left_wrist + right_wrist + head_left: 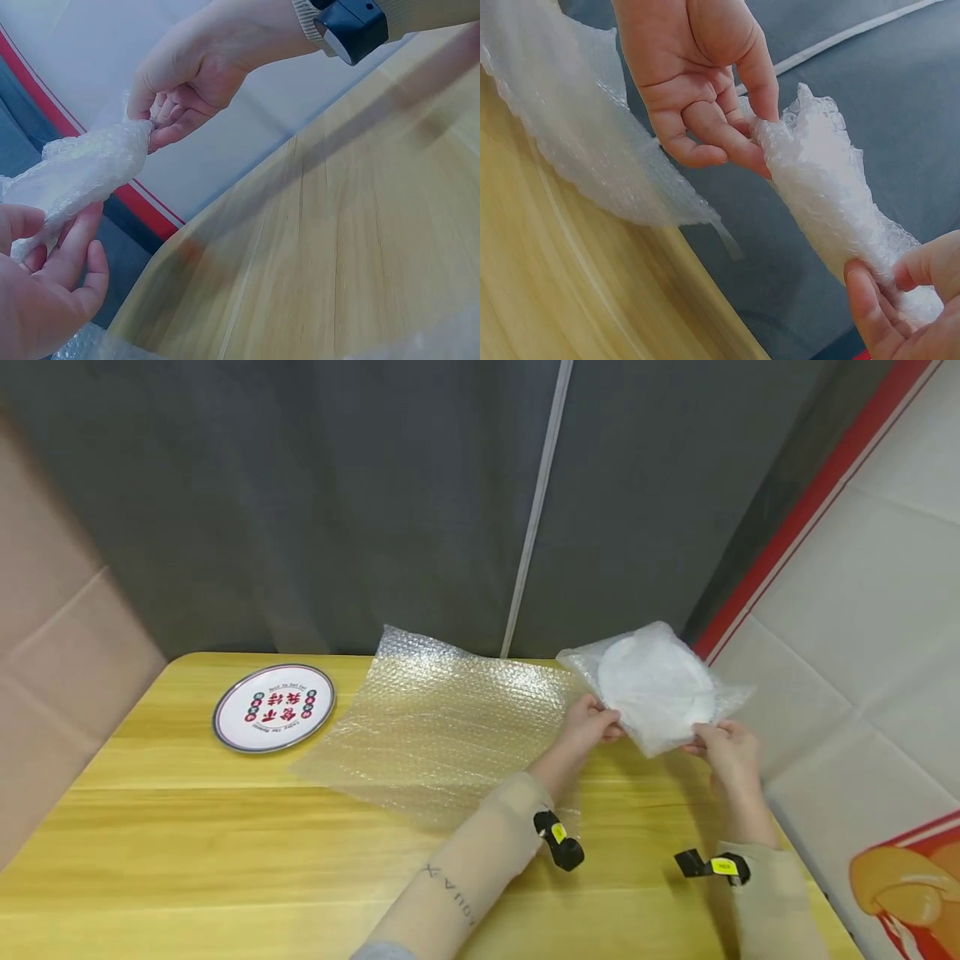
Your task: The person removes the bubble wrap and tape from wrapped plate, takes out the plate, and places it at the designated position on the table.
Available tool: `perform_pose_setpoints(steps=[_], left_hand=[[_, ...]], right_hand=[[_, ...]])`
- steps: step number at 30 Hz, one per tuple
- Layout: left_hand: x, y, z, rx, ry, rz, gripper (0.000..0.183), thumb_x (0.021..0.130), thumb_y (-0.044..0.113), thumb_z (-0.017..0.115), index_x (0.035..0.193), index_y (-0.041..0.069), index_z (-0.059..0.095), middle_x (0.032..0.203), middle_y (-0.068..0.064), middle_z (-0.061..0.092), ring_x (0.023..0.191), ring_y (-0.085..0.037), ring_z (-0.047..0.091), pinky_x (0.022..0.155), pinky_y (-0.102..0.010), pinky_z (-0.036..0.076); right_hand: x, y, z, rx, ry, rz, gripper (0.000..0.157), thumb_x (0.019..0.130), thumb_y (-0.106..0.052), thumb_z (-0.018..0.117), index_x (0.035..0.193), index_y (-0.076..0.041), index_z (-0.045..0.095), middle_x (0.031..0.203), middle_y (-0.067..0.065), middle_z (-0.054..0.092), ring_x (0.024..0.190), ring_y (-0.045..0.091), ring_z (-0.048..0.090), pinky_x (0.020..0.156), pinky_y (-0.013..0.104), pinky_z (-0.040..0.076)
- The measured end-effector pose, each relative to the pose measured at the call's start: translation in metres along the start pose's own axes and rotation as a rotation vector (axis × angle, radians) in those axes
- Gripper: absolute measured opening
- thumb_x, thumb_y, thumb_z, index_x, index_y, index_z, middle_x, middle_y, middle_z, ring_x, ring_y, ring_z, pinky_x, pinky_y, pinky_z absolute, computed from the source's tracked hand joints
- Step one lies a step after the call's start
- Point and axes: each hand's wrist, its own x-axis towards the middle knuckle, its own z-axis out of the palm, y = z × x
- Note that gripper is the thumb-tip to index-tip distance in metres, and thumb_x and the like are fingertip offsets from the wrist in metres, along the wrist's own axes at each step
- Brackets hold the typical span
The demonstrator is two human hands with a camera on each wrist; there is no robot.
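Both hands hold up a round white plate wrapped in bubble wrap [656, 681] above the table's right back corner. My left hand [588, 724] pinches its near left edge between thumb and fingers. At the near right edge, my right hand [726, 752] pinches the wrapping the same way. Seen from the left wrist, the wrapped plate [90, 169] is nearly edge-on, with crumpled film around it. The right wrist view shows the bundle [825, 187] tilted between the two hands, its wrapping folded over. Loose corners of film stick out at its sides.
A flat sheet of bubble wrap [442, 735] lies on the wooden table [262, 860], left of the hands. Farther left rests a white plate [273, 708] with red lettering and a dark rim. A grey curtain [337, 510] hangs behind; a white wall panel [847, 635] borders the right side.
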Motion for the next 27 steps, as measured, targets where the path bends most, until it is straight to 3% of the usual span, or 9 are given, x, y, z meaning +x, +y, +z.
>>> perform_pose_setpoints(steps=[14, 16, 20, 21, 23, 27], left_hand=[[-0.006, 0.004, -0.024, -0.004, -0.005, 0.027, 0.026, 0.080, -0.011, 0.058, 0.073, 0.008, 0.041, 0.070, -0.019, 0.065, 0.054, -0.014, 0.062, 0.058, -0.027, 0.057], [-0.008, 0.005, -0.027, 0.001, -0.002, 0.031, 0.026, 0.080, -0.011, 0.058, 0.074, 0.008, 0.041, 0.069, -0.018, 0.064, 0.053, -0.013, 0.061, 0.058, -0.028, 0.057], [-0.010, 0.008, -0.033, 0.003, -0.006, 0.041, 0.026, 0.079, -0.012, 0.057, 0.074, 0.007, 0.041, 0.068, -0.015, 0.063, 0.052, -0.012, 0.060, 0.058, -0.028, 0.057], [-0.010, 0.009, -0.035, 0.000, -0.007, 0.042, 0.026, 0.079, -0.013, 0.057, 0.074, 0.007, 0.041, 0.066, -0.014, 0.062, 0.051, -0.012, 0.060, 0.059, -0.028, 0.057], [-0.012, 0.011, -0.038, 0.002, -0.003, 0.045, 0.026, 0.078, -0.013, 0.056, 0.073, 0.007, 0.041, 0.065, -0.012, 0.061, 0.050, -0.012, 0.059, 0.057, -0.028, 0.057], [-0.016, 0.014, -0.043, 0.002, 0.014, 0.045, 0.026, 0.078, -0.014, 0.056, 0.073, 0.006, 0.041, 0.062, -0.009, 0.059, 0.049, -0.012, 0.059, 0.056, -0.028, 0.057]], right_hand=[[-0.010, 0.002, 0.019, 0.028, -0.041, -0.053, 0.012, 0.089, 0.004, 0.055, 0.093, 0.003, 0.044, 0.065, -0.004, 0.063, 0.052, 0.009, 0.061, 0.053, 0.024, 0.056], [-0.005, 0.008, 0.019, 0.012, -0.045, -0.073, 0.013, 0.089, 0.004, 0.056, 0.093, 0.002, 0.044, 0.067, -0.002, 0.064, 0.053, 0.010, 0.062, 0.054, 0.026, 0.057], [0.028, 0.048, 0.010, 0.044, -0.086, -0.166, 0.019, 0.087, -0.004, 0.065, 0.092, -0.004, 0.046, 0.070, 0.001, 0.065, 0.056, 0.013, 0.064, 0.054, 0.028, 0.058], [0.029, 0.049, 0.010, 0.035, -0.086, -0.165, 0.020, 0.087, -0.004, 0.066, 0.092, -0.003, 0.046, 0.071, 0.002, 0.065, 0.056, 0.014, 0.065, 0.055, 0.029, 0.058], [0.022, 0.043, 0.016, 0.053, -0.087, -0.151, 0.020, 0.087, -0.003, 0.065, 0.093, -0.003, 0.047, 0.069, 0.001, 0.064, 0.054, 0.013, 0.064, 0.053, 0.027, 0.057], [-0.017, 0.007, 0.036, 0.019, -0.053, -0.093, 0.015, 0.086, 0.006, 0.055, 0.094, 0.002, 0.043, 0.064, -0.002, 0.060, 0.051, 0.009, 0.061, 0.052, 0.024, 0.056]])
